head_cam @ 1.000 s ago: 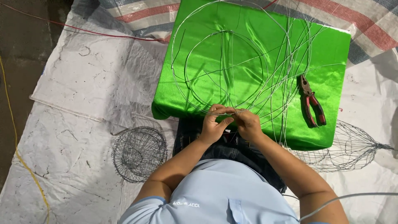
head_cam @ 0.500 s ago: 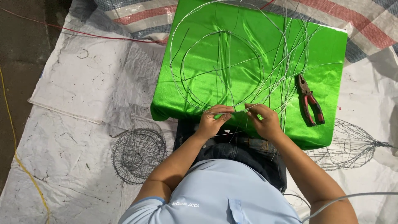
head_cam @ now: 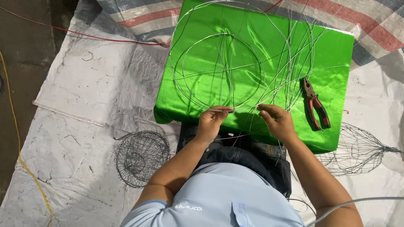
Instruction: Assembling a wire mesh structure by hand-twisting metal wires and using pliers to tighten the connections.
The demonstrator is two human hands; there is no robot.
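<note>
White plastic sheet (head_cam: 84, 96) covering the floor; on it a green satin-covered worktop (head_cam: 328, 54) bearing a frame of concentric wire hoops (head_cam: 219, 71) with loose strands. Wire mesh basket (head_cam: 141, 157) on the sheet at left. Left hand (head_cam: 212, 122) and right hand (head_cam: 275, 120), each grip pinched shut on the hoops' near edge. Red-handled pliers (head_cam: 315, 105) just right of the right hand

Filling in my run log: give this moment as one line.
left hand: pinching wire hoop | right hand: pinching wire | surface: green cloth | pliers: untouched, right | wire basket: floor, left
</note>
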